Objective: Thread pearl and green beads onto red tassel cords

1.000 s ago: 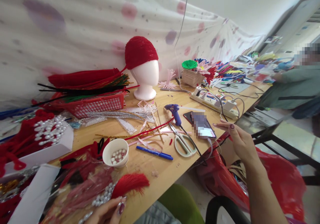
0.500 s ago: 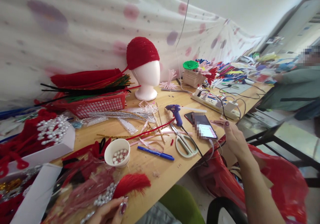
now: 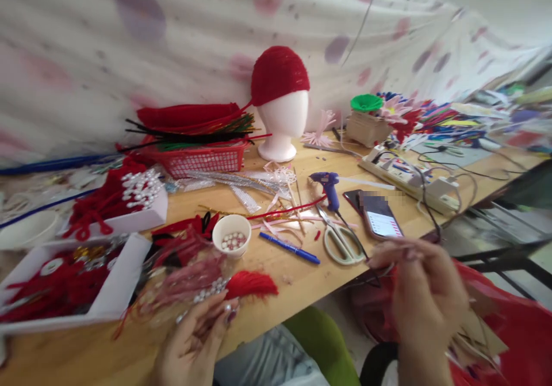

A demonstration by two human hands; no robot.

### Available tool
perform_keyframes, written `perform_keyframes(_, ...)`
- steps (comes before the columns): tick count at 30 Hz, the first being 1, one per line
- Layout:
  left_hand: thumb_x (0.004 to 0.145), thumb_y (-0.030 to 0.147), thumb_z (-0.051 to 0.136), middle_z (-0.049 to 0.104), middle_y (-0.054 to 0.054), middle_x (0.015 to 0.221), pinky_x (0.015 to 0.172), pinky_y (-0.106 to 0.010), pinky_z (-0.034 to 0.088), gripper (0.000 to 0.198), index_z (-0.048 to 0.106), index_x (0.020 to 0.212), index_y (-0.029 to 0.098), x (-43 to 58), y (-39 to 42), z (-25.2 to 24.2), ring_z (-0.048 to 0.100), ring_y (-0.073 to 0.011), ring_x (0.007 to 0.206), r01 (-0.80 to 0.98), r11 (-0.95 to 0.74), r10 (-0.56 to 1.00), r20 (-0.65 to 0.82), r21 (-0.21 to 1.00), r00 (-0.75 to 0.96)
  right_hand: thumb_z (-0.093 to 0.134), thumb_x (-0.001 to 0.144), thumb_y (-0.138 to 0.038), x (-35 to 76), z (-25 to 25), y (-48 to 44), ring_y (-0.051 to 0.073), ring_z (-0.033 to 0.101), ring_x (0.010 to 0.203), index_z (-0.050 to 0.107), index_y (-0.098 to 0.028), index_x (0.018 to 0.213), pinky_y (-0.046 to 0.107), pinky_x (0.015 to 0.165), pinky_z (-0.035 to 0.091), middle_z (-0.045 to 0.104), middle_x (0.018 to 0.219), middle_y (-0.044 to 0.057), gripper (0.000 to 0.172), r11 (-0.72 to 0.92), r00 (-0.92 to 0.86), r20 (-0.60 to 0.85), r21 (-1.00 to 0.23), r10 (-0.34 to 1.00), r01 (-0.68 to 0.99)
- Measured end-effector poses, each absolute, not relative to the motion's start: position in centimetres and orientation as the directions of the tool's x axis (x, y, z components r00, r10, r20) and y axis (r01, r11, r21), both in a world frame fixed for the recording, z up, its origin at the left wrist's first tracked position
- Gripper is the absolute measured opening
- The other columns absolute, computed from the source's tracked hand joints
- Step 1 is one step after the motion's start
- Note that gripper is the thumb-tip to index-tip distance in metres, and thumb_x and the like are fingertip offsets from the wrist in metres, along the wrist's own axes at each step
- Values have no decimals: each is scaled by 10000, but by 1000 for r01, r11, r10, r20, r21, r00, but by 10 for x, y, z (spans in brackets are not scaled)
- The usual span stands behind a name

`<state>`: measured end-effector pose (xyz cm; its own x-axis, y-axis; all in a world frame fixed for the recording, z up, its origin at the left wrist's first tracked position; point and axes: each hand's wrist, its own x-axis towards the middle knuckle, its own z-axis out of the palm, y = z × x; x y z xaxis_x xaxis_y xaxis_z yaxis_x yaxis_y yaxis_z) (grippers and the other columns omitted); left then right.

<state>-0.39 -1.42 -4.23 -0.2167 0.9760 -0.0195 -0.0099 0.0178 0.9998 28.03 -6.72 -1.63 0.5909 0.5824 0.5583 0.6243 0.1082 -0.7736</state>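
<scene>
Lying on near counter [image 3: 293,293]: red tassel [image 3: 252,284], just far side of pinched-together left fingers [image 3: 209,306]; right fingers [image 3: 409,279] blurred, grip unclear.

Work table [image 3: 267,311]; hanging cloth [image 3: 207,46] behind it. Rear left: basket [image 3: 202,163], pipe cleaners [image 3: 190,115] heaped in it. Rear middle, right of basket: mannequin head [image 3: 282,121], cap [image 3: 280,75] on it. Rear right: flower pot [image 3: 366,128]; power strip [image 3: 409,184] before it, to the right. Middle: glue gun [image 3: 328,187], behind scissors [image 3: 338,235]; phone [image 3: 382,219] right of both; pen [image 3: 288,248] left of scissors; cup [image 3: 232,222] left of pen, beads [image 3: 233,240] in it. Front left: two boxes [image 3: 123,271], one behind the other; bead clusters [image 3: 140,187] in the rear one. Before cup: tassel [image 3: 252,284], just beyond left hand [image 3: 194,334]. Before phone: right hand [image 3: 431,294].
</scene>
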Motion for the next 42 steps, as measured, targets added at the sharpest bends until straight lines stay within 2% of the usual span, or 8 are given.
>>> perform_keyframes(2, 713, 451, 894, 847, -41, 771, 663, -261, 680, 227, 852, 824, 257, -7, -15, -39, 812, -238, 678, 25, -40, 978, 45, 999, -203, 570, 1079, -311, 222, -17, -66, 226, 668, 766, 639, -294, 1225, 320, 724, 523, 686, 873, 25, 163, 263, 403, 469, -844, 786, 468)
perform_keyframes(4, 747, 348, 868, 849, -35, 782, 676, -250, 674, 87, 858, 800, 280, -12, -15, -38, 810, -225, 690, 60, -118, 980, 126, 991, -153, 615, 1053, -246, 178, -17, -59, 216, 681, 866, 659, -306, 1203, 303, 779, 537, 707, 977, 23, 167, 316, 207, 415, -867, 886, 385)
perform_keyframes(10, 742, 315, 902, 848, -37, 770, 631, -248, 675, 72, 848, 770, 275, -18, -15, -40, 813, -224, 663, -152, -100, 980, 71, 983, -185, 584, 1013, -172, 132, -22, -37, 231, 654, 1157, 585, -291, 1324, 349, 1003, 543, 678, 1250, 55, 334, 277, -102, 263, -944, 959, 179)
perform_keyframes(17, 664, 340, 974, 847, -17, 764, 596, -119, 620, 207, 827, 770, 240, -24, -2, -36, 804, -142, 644, -530, 76, 968, -190, 845, -163, 572, 1071, -278, 114, -23, -24, 234, 657, 1172, 580, -266, 1295, 334, 978, 570, 679, 1235, 81, 224, 164, -186, 169, -986, 968, -42)
perform_keyframes(25, 643, 272, 988, 841, 12, 735, 589, -99, 610, 187, 832, 746, 263, -25, 0, -29, 789, -113, 607, -612, 125, 967, -234, 781, -101, 571, 1074, -329, 117, -20, -25, 197, 599, 983, 571, -290, 1184, 282, 858, 525, 613, 1074, 28, 117, 61, -230, 42, -995, 972, 75)
perform_keyframes(31, 644, 273, 987, 841, 16, 751, 606, -122, 627, 187, 834, 751, 262, -27, -6, -37, 788, -116, 629, -590, 144, 964, -246, 795, -96, 539, 1097, -382, 111, -22, -29, 176, 563, 910, 515, -280, 1147, 274, 821, 518, 536, 1010, 10, 116, -59, -201, -21, -981, 979, -186)
perform_keyframes(37, 468, 285, 1050, 832, -4, 706, 559, -140, 625, 322, 808, 676, 240, -28, -7, -41, 785, -149, 589, -584, 224, 892, -405, 780, -200, 565, 1034, -171, 136, -11, -31, 155, 611, 1050, 575, -283, 1206, 233, 930, 475, 634, 1132, -4, 205, 217, -159, 184, -951, 970, 221)
perform_keyframes(42, 227, 331, 1070, 814, 2, 644, 555, -132, 623, 499, 772, 610, 215, -25, -1, -37, 779, -162, 550, -601, 334, 789, -564, 726, -243, 559, 1040, -183, 193, -10, -36, 126, 617, 763, 636, -229, 985, 191, 710, 460, 651, 848, -30, 106, 239, 154, 397, -773, 905, 588)
